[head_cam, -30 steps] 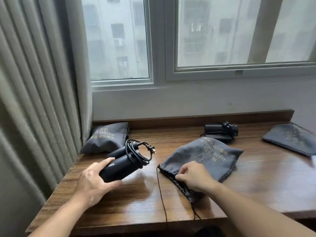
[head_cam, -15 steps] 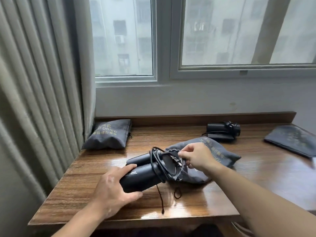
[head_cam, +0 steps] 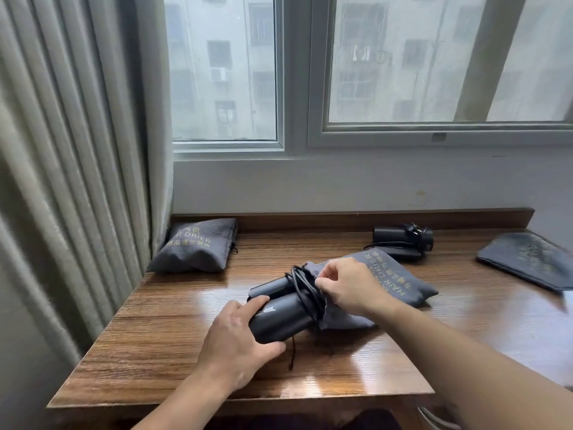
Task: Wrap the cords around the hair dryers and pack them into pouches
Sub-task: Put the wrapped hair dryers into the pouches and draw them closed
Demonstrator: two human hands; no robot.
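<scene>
While the left hand (head_cam: 235, 339) grips the hair dryer (head_cam: 279, 318) at frame centre, the right hand (head_cam: 350, 287) pinches the pouch (head_cam: 400, 290) rim.

A second ago the left hand (head_cam: 235, 339) had the hair dryer (head_cam: 279, 321) off to the left, well apart from the pouch (head_cam: 397, 287). Now it's slid right, and the dryer's far end is tucked in at the pouch mouth. The right hand (head_cam: 350, 287) went from pinching the mouth low near the bench (head_cam: 186, 336) front to pinching the rim right over the coiled cord (head_cam: 305, 293). The plug that stuck out is out of sight now. The drawstring (head_cam: 293, 352) used to trail off the bench edge; now it lies under the dryer.
</scene>
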